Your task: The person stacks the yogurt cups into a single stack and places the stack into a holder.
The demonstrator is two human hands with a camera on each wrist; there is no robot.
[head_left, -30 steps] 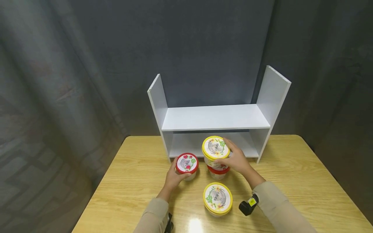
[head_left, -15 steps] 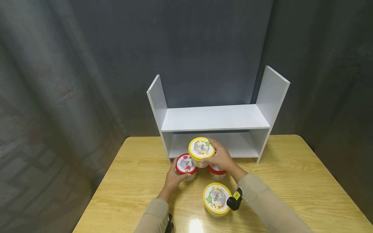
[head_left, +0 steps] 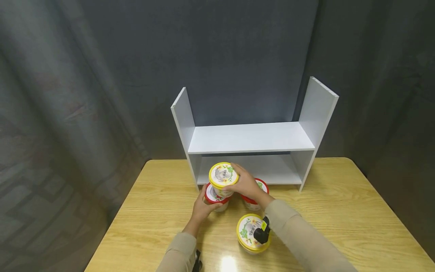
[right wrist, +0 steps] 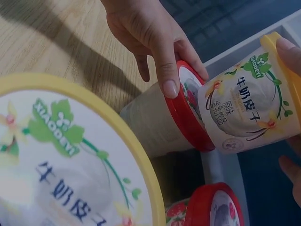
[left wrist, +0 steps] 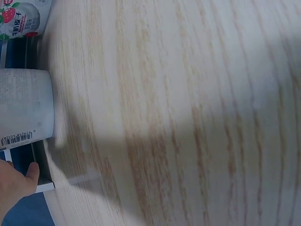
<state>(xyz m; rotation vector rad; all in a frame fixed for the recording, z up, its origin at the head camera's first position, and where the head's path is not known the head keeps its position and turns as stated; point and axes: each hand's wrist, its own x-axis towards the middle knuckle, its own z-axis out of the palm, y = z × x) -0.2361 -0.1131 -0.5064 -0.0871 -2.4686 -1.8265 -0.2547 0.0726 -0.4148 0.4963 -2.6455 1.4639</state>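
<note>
Yellow-lidded tub shifts left onto the red-lidded one

The right hand (head_left: 246, 185) grips the yellow-lidded tub (head_left: 222, 178), now over the red-lidded tub (head_left: 214, 199) that the left hand (head_left: 200, 209) clasps on the bench (head_left: 340, 211); stacking looks near.

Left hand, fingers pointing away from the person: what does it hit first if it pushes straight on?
The left hand already grips the red-lidded tub, so it meets that tub first. Pushed on, the tub would probably reach the white shelf unit's left side panel or lower bay; depth there is unclear.
</note>
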